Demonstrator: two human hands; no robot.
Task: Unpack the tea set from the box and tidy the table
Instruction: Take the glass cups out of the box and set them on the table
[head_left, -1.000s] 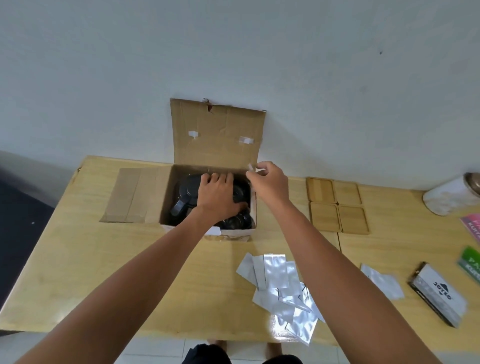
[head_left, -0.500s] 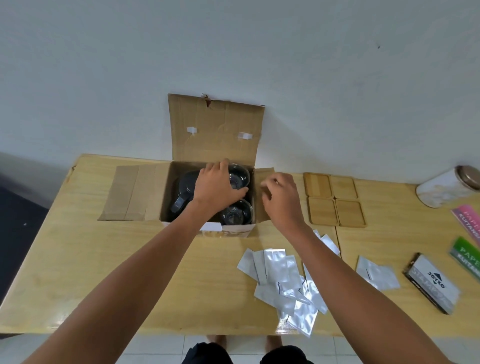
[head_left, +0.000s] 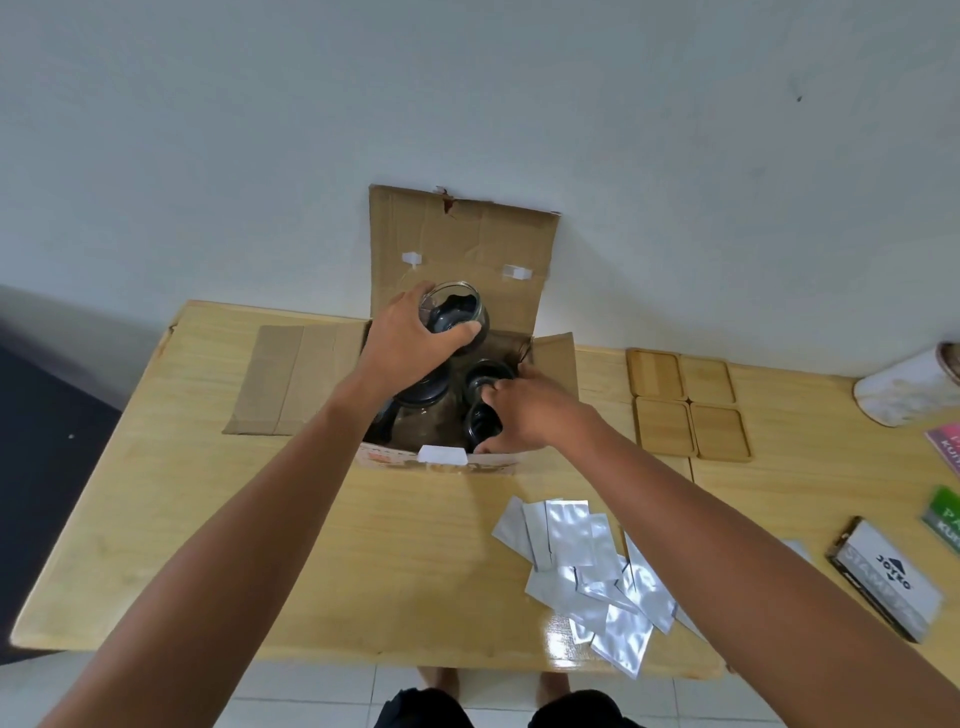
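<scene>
A glass cup (head_left: 456, 315) is gripped above the open box (head_left: 558, 364) by the left hand (head_left: 410, 340); a second cup (head_left: 483, 427) inside is clasped by the right hand (head_left: 530, 413).

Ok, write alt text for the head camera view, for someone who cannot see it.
A person's left hand lifts a glass cup out of an open cardboard box on a wooden table, while the right hand reaches in among dark glassware. Four wooden coasters lie right of the box, silver sachets nearer the person.
</scene>
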